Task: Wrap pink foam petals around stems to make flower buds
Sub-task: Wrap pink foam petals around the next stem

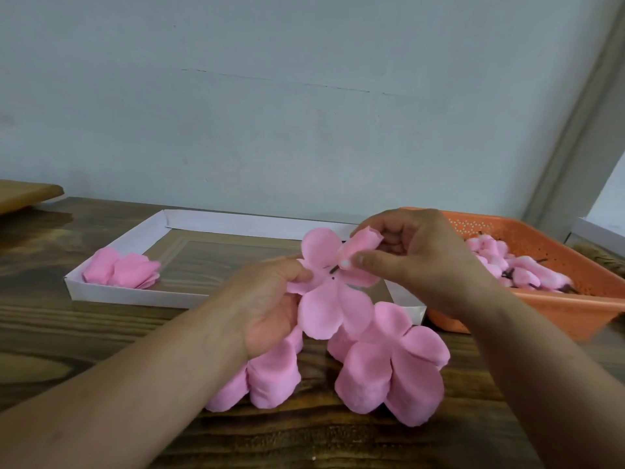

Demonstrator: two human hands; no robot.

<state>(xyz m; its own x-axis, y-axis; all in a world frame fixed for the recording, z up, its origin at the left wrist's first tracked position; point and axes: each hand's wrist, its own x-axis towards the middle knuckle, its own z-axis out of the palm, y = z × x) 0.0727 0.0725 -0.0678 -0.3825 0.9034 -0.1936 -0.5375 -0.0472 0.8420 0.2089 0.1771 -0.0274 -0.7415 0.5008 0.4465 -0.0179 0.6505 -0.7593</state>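
Two hands at work over a wooden counter (101, 333). Far left: loose pink petals (121, 270) in a white tray (142, 296). Centre: left hand (267, 299), fingers pinching the edge of a five-lobed petal sheet (329, 296) lifted just above two more flat sheets (389, 367). Right hand (419, 262), fingers curled round a rolled petal and thin dark stem (334, 268) at the sheet's middle. Far right: finished buds (507, 265) in an orange basket (558, 306). Probably light, soft, easily creased; best held at the centre hole, gently.
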